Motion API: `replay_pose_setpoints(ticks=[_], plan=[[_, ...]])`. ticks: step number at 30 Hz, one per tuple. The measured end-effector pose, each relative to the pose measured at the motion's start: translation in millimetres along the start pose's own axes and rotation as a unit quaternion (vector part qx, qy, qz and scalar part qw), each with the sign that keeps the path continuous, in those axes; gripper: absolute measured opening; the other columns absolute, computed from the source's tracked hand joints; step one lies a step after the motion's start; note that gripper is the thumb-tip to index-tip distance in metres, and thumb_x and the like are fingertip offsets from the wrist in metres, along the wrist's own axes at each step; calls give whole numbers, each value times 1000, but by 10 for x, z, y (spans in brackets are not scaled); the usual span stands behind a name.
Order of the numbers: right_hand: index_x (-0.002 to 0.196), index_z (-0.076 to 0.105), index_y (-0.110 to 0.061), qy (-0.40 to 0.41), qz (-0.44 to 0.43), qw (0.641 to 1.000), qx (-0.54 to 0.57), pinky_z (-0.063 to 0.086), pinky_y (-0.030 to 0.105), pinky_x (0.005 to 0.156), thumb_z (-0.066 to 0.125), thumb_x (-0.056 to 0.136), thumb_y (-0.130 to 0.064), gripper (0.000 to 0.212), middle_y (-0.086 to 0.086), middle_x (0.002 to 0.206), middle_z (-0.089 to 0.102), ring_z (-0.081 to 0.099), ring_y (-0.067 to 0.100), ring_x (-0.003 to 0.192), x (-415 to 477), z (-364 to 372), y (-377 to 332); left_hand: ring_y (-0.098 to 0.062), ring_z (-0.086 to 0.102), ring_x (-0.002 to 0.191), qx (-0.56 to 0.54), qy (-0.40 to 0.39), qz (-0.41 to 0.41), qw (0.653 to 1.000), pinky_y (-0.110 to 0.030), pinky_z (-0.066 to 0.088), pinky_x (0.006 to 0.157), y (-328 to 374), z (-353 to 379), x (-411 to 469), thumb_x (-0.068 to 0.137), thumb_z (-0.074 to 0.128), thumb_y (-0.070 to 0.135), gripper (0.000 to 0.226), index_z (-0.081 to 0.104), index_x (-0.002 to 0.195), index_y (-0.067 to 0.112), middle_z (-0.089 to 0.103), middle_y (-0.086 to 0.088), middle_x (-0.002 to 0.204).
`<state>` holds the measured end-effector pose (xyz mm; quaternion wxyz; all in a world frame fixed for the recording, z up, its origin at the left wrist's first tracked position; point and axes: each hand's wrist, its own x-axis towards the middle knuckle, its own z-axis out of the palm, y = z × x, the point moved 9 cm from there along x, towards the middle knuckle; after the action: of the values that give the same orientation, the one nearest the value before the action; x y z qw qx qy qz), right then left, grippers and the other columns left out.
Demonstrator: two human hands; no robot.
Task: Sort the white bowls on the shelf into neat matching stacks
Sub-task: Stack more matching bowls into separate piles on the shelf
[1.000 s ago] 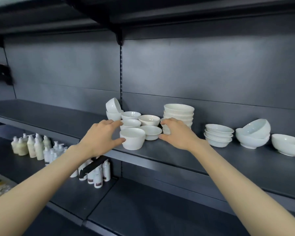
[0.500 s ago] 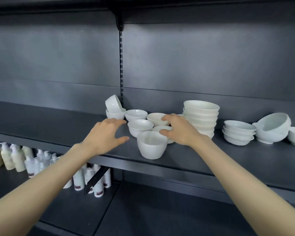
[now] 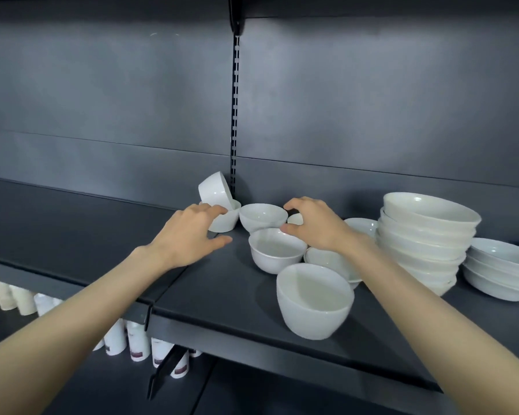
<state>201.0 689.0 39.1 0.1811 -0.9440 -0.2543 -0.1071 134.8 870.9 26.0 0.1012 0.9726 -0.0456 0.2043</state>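
The tipped bowl lies on its side, mouth toward roughly 3 o'clock, on an upright bowl. The slack left hand touches that upright bowl. The right hand is curled at 3 o'clock, its grip unclear.

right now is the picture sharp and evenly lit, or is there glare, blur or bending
Head view: fairly sharp, no marked blur; a soft pool of light washes the back panel; small glints sit on the tall bowl stack; soft shadows lie on the shelf under the front bowl; the wide lens bows the shelf edge and stretches both forearms; the bottles below are dim.
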Motion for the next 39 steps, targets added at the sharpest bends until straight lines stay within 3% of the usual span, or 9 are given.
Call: replay_pose_setpoints(ticks=[4, 10, 13, 19, 23, 26, 30, 34, 39], plan=[[132, 52, -16, -13, 23, 1000, 8, 41, 38, 99, 64, 89, -33, 48, 4, 133, 52, 48, 25, 122, 182, 111, 113, -23, 45, 125, -35, -35, 25, 998, -38, 39, 101, -88, 249, 251, 87, 62, 46, 62, 42, 140, 21, 52, -3, 136], [124, 58, -19, -10, 82, 995, 46, 48, 35, 89, 69, 85, -34, 44, -1, 124, 59, 59, 18, 104, 229, 173, 279, 1, 46, 116, -222, -127, 73, 964, -12, 31, 96, -172, 648, 486, 75, 74, 46, 71, 47, 137, 22, 54, 7, 131], [121, 59, -17, -17, 107, 992, 62, 43, 22, 75, 72, 83, -34, 44, -3, 115, 58, 61, 15, 94, 188, 198, 294, 0, 49, 116, -268, -178, 80, 943, -15, 35, 95, -189, 847, 576, 67, 77, 52, 76, 47, 132, 27, 55, 12, 123], [120, 60, -16, 0, 175, 981, 89, 46, 23, 85, 74, 80, -34, 46, -2, 114, 59, 62, 14, 93, 46, 159, 402, 0, 52, 115, -308, -215, 127, 918, -17, 39, 94, -119, 1061, 701, 67, 80, 48, 67, 51, 124, 31, 58, 15, 122], [120, 61, -15, 10, 200, 976, 83, 47, 27, 91, 75, 80, -33, 45, 2, 118, 61, 64, 17, 96, 33, 147, 480, 5, 54, 108, -326, -203, 148, 911, -12, 41, 90, -69, 998, 796, 65, 73, 58, 69, 54, 123, 27, 60, 16, 118], [120, 61, -13, 24, 208, 975, 76, 46, 27, 90, 72, 83, -33, 43, 2, 120, 61, 61, 15, 96, 54, 106, 545, -1, 55, 107, -325, -144, 152, 922, -22, 46, 92, -80, 883, 884, 63, 60, 68, 79, 55, 125, 20, 57, 14, 119], [120, 62, -11, 34, 217, 973, 67, 45, 27, 91, 70, 85, -34, 43, 0, 119, 62, 59, 14, 97, 88, 45, 658, -11, 56, 104, -277, -97, 160, 943, -30, 47, 93, -111, 889, 967, 82, 55, 58, 63, 53, 129, 16, 50, 9, 127], [117, 63, -13, 27, 213, 974, 75, 46, 26, 85, 69, 86, -33, 37, -1, 114, 63, 58, 13, 96, 194, 79, 731, -22, 49, 122, -211, -104, 134, 963, -32, 35, 104, -137, 1001, 1091, 97, 38, 48, 53, 48, 137, 14, 44, 1, 144], [111, 66, -15, 24, 197, 977, 81, 43, 22, 82, 69, 86, -33, 31, -3, 107, 65, 60, 12, 95, 423, 139, 754, -28, 53, 99, -211, -120, 114, 963, -39, 41, 89, -156, 1136, 1195, 102, 33, 34, 41, 60, 95, 4, 60, -10, 100]])
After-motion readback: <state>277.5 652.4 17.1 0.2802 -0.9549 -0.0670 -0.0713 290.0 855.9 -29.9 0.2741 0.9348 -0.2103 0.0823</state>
